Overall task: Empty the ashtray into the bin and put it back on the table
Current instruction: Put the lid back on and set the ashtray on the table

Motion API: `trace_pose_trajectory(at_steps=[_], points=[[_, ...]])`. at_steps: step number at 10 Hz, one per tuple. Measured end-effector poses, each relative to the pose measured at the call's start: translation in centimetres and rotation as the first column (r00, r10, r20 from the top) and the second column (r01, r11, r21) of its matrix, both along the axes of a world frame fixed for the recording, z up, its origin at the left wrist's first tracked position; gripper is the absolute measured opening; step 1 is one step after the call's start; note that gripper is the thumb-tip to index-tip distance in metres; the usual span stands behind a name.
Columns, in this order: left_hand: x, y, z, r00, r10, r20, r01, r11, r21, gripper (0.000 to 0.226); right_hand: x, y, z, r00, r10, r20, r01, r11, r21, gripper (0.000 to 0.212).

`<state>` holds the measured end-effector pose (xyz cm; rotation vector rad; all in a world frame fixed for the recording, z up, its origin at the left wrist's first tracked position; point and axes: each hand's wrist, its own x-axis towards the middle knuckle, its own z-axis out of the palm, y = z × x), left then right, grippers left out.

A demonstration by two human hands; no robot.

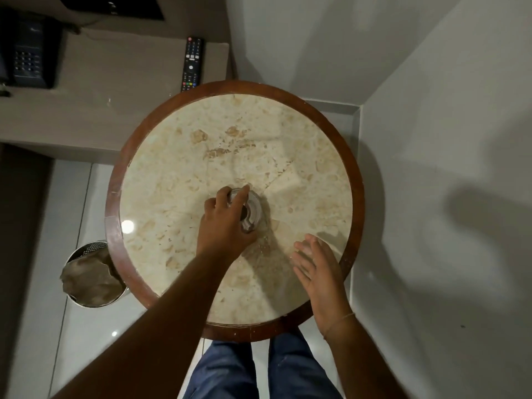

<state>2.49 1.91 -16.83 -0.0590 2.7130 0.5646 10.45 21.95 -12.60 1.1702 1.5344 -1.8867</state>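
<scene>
A small clear glass ashtray [254, 210] sits near the middle of the round marble table [288, 133]. My left hand [226, 223] covers its left side, fingers curled over the rim and gripping it. Most of the ashtray is hidden under that hand. My right hand [318, 267] hovers flat and open over the table's near right part, holding nothing. The metal bin [90, 272], lined with a brownish bag, stands on the floor just left of the table's edge.
A TV remote [192, 64] lies on the grey counter behind the table, and a dark telephone [28, 56] stands at the far left. Walls close in on the right. My legs in jeans [259, 370] are below the table.
</scene>
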Motion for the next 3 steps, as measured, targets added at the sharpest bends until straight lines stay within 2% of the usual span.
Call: trace_pose_trajectory(at_steps=[2,3], points=[[0.2,0.6,1.0,0.999,-0.008,-0.034,0.005,0.997,-0.071,0.132,-2.7,0.1,0.4,0.979,0.189,-0.078,-0.169,0.962,0.214,0.014],[1.5,0.6,3.9,0.999,0.038,0.008,-0.038,0.995,-0.093,0.134,-4.7,0.1,1.5,0.905,0.405,-0.132,-0.335,0.868,0.367,0.037]])
